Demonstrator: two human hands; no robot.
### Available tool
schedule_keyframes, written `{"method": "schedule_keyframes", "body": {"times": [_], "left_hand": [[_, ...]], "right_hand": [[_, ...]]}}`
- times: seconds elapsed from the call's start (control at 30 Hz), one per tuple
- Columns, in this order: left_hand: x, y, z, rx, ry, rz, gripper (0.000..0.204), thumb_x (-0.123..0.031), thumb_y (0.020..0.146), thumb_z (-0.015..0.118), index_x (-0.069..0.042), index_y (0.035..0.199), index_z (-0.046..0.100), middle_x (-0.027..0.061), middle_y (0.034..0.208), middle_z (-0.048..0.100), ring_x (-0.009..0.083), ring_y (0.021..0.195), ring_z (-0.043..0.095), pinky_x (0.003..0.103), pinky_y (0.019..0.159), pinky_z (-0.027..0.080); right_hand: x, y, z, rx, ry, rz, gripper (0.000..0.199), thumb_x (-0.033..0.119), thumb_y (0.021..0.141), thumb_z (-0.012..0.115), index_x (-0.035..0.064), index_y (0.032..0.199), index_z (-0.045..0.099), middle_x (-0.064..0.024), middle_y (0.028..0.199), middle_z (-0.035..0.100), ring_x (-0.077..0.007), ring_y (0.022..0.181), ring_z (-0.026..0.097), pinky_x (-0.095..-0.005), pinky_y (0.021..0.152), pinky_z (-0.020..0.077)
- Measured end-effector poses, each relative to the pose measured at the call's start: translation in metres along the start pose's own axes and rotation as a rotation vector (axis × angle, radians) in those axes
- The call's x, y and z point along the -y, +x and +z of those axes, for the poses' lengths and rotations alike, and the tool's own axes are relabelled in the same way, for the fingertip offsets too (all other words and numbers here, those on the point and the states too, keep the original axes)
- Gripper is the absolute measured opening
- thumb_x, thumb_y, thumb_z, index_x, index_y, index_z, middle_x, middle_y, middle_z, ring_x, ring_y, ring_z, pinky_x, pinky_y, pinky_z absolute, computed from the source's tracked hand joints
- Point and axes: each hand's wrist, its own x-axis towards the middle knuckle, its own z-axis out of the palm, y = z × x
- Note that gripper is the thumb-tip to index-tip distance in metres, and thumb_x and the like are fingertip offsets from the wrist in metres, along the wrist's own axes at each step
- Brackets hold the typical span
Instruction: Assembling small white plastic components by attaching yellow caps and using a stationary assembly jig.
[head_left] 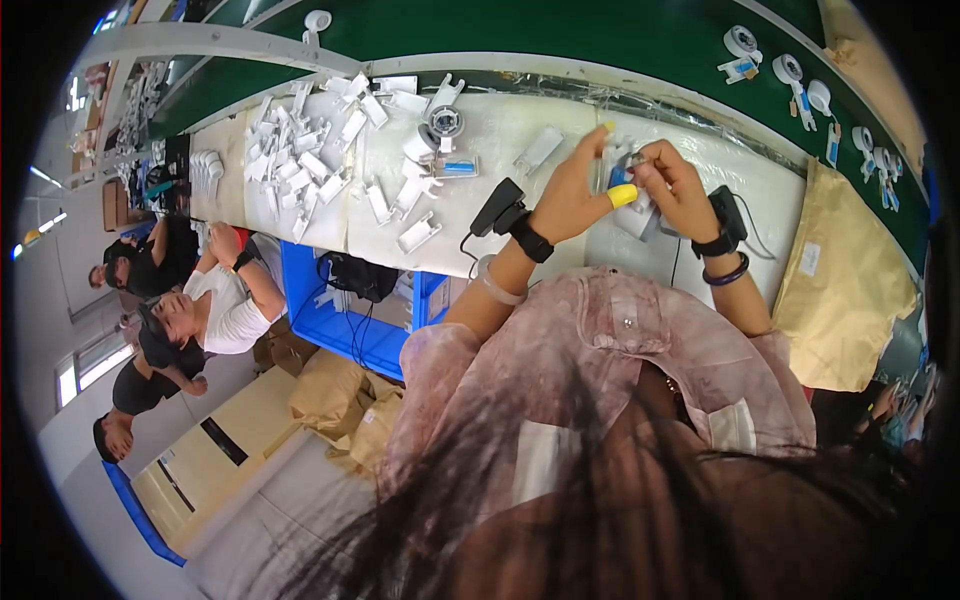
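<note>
My left hand (pixel 572 197) wears yellow covers on its thumb and index fingertip. Its thumb and index finger span a small white and blue plastic part (pixel 619 172), partly hidden by the fingers, and appear to hold it. My right hand (pixel 678 192) is closed in a pinch at that part's right side. What its fingertips hold, if anything, is too small to name. Under both hands lies a white plastic housing (pixel 632 222), mostly covered. Left of them, another white housing (pixel 540 149) rests on the wrapped white tabletop (pixel 490 225).
Many white plastic pieces (pixel 300 165) are heaped at the left, near a round white part (pixel 445 121) and a blue-striped piece (pixel 458 167). A blue crate (pixel 310 300) stands below the table edge. Brown paper (pixel 840 290) hangs at the right. Co-workers (pixel 215 300) sit at the left.
</note>
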Motion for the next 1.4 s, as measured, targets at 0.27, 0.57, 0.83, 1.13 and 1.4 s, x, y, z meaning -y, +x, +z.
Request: {"method": "schedule_keyframes", "body": {"times": [0.27, 0.57, 0.83, 1.13, 1.4], "left_hand": [[-0.002, -0.041, -0.010, 0.225, -0.452, -0.304, 0.039, -0.012, 0.092, 0.057, -0.001, 0.129, 0.048, 0.0049, 0.090, 0.061, 0.0109, 0.072, 0.059, 0.024, 0.065, 0.048], [-0.017, -0.059, -0.006, 0.005, -0.749, -0.374, 0.032, -0.020, 0.098, 0.048, -0.005, 0.126, 0.043, 0.0118, 0.088, 0.060, 0.0156, 0.063, 0.059, 0.031, 0.056, 0.054], [-0.030, -0.064, -0.002, 0.045, -0.718, -0.406, 0.033, -0.006, 0.090, 0.043, -0.004, 0.123, 0.039, 0.0103, 0.081, 0.056, 0.0146, 0.056, 0.054, 0.029, 0.046, 0.050], [-0.039, -0.064, 0.003, 0.101, -0.552, -0.214, 0.034, 0.002, 0.083, 0.041, -0.001, 0.117, 0.037, 0.0099, 0.077, 0.053, 0.0129, 0.059, 0.052, 0.027, 0.048, 0.048], [-0.039, -0.063, 0.007, 0.064, -0.475, -0.207, 0.034, -0.003, 0.080, 0.050, 0.000, 0.112, 0.041, 0.0079, 0.086, 0.057, 0.0091, 0.059, 0.054, 0.024, 0.045, 0.045]], "right_hand": [[0.027, -0.038, 0.015, 0.015, -0.144, 0.086, 0.013, 0.006, 0.093, 0.055, 0.0001, 0.103, 0.059, -0.0043, 0.083, 0.059, -0.0098, 0.064, 0.057, -0.0218, 0.062, 0.0466], [0.043, -0.052, 0.032, -0.140, -0.246, -0.028, 0.020, -0.002, 0.086, 0.060, -0.0002, 0.106, 0.063, -0.0080, 0.086, 0.064, -0.0148, 0.077, 0.063, -0.0245, 0.066, 0.0489], [0.038, -0.054, 0.057, -0.391, -0.418, -0.309, 0.016, -0.001, 0.079, 0.068, 0.0023, 0.095, 0.066, -0.0097, 0.087, 0.068, -0.0225, 0.075, 0.064, -0.0290, 0.065, 0.0497], [0.036, -0.054, 0.058, -0.390, -0.487, -0.441, 0.019, -0.001, 0.072, 0.071, 0.0064, 0.090, 0.068, -0.0071, 0.089, 0.066, -0.0241, 0.080, 0.061, -0.0330, 0.071, 0.0468], [0.033, -0.055, 0.056, -0.364, -0.506, -0.441, 0.022, -0.007, 0.074, 0.071, 0.0027, 0.093, 0.067, -0.0093, 0.093, 0.063, -0.0230, 0.085, 0.060, -0.0296, 0.071, 0.0492]]}}
